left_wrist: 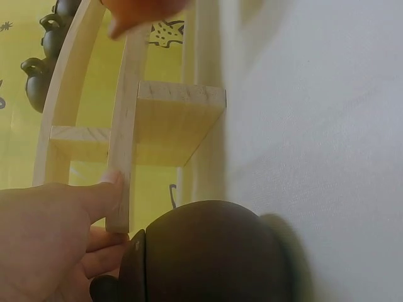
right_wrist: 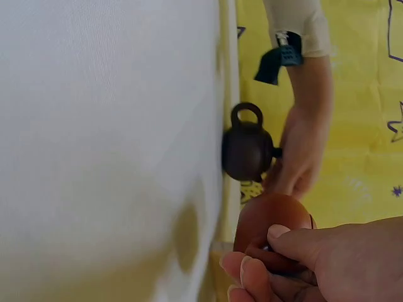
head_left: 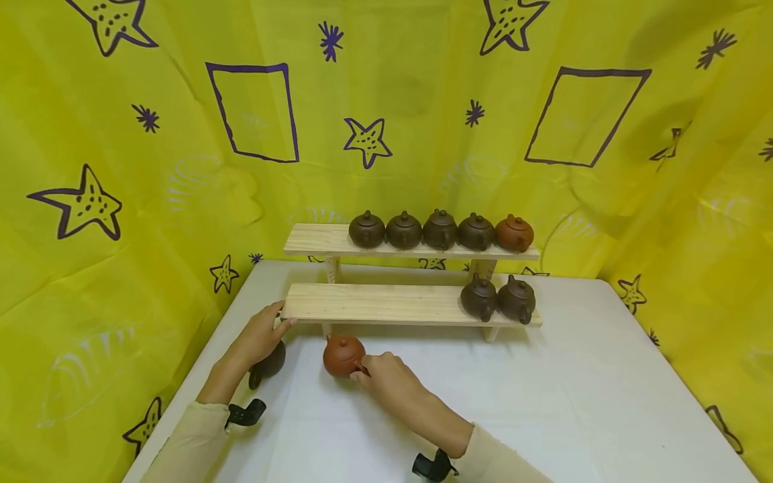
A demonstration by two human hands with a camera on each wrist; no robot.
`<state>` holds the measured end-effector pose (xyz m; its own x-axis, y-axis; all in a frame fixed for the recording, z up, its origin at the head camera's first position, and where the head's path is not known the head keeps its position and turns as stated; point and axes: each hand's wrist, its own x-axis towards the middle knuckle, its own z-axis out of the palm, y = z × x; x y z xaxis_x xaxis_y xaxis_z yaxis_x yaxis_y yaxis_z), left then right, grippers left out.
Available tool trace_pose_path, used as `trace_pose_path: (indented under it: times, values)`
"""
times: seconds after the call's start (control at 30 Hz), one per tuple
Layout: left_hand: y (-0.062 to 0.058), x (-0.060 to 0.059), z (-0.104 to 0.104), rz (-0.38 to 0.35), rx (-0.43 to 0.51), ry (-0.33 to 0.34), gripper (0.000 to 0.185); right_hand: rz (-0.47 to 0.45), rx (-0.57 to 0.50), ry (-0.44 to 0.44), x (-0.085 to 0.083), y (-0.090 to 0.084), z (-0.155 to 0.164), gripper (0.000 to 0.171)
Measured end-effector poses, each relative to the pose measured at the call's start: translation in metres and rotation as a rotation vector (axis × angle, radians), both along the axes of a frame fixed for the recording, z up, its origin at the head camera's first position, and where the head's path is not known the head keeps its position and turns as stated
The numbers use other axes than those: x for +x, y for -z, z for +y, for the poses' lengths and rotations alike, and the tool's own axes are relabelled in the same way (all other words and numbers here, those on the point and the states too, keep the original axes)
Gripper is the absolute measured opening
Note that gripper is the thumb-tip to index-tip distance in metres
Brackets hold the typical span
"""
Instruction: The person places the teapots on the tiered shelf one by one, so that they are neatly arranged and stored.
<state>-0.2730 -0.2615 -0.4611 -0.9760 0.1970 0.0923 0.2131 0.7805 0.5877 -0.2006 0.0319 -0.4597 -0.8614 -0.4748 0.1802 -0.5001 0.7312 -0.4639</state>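
Observation:
My right hand (head_left: 392,389) holds a reddish-brown clay teapot (head_left: 343,356) by its handle, in front of the lower shelf. Thumb and fingers pinch that handle in the right wrist view, where the teapot (right_wrist: 271,217) casts a shadow on the cloth. At the left end of the wooden two-tier shelf (head_left: 362,302), my left hand (head_left: 260,335) grips the lower board, thumb on its front edge (left_wrist: 119,189) and fingers around the end. Just beneath that hand stands a dark brown teapot (head_left: 272,362), partly hidden by it; its looped handle shows in the right wrist view.
On the upper board, several dark teapots (head_left: 403,230) and one reddish teapot (head_left: 514,233) stand in a row toward the right. Two dark teapots (head_left: 480,298) sit at the lower board's right end. A white-covered table (head_left: 580,389) bears the shelf; yellow patterned curtains (head_left: 398,87) surround it.

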Motion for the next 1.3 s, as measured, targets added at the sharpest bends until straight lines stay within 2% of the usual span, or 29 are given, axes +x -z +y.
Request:
trace_pose_path:
  times: [0.27, 0.57, 0.8, 1.07, 1.3]
  values:
    - [-0.001, 0.001, 0.0, -0.011, 0.007, 0.008, 0.057, 0.023, -0.084, 0.047, -0.013, -0.02, 0.041, 0.027]
    - [0.001, 0.0, -0.001, -0.034, -0.008, 0.0, 0.059, 0.016, -0.059, 0.224, -0.038, -0.038, 0.082, 0.036]
    - [0.002, 0.001, -0.002, -0.044, -0.015, -0.011, 0.06, 0.056, -0.029, 0.345, -0.053, -0.038, 0.109, 0.041]
    - [0.004, 0.0, -0.002, -0.018, -0.02, -0.011, 0.059, 0.084, -0.029, 0.388, -0.064, -0.032, 0.118, 0.044]
    - [0.004, -0.001, -0.001, -0.031, -0.027, -0.017, 0.059, 0.06, -0.024, 0.413, -0.069, -0.031, 0.119, 0.046]
